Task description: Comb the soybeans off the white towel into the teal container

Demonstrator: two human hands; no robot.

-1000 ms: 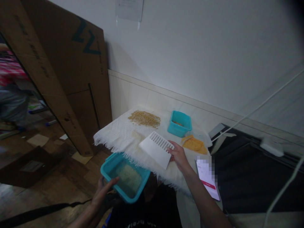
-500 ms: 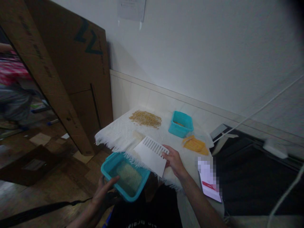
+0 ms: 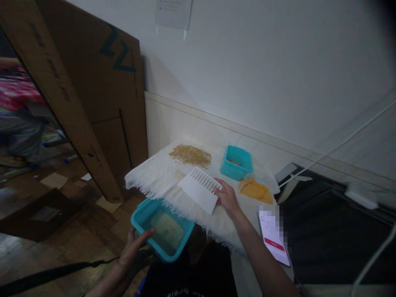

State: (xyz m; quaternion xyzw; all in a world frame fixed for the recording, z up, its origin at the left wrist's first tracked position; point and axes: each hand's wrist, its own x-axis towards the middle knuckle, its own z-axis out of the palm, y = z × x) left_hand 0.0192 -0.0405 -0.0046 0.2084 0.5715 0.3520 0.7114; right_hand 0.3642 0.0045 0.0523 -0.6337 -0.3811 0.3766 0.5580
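Note:
Below the table's front edge, my left hand grips the near rim of a teal plastic tub, thumb over the side. Pale grains that look like rice cover part of its bottom. My right hand pinches the right edge of a white slotted scraper, which lies low over the cloth, its slots facing the wall. Just beyond its left corner is a small pale patch of grains. Farther back, a spread of yellow-brown beans lies on the white fringed cloth.
A second teal tub with some brown contents stands at the back right, by a yellow cloth-like piece. A phone lies at the right edge. A big cardboard box rises at left; a person is beyond it.
My right hand has moved the scraper slightly away from me over the cloth, toward the beans. The left hand keeps the tub at nearly the same spot.

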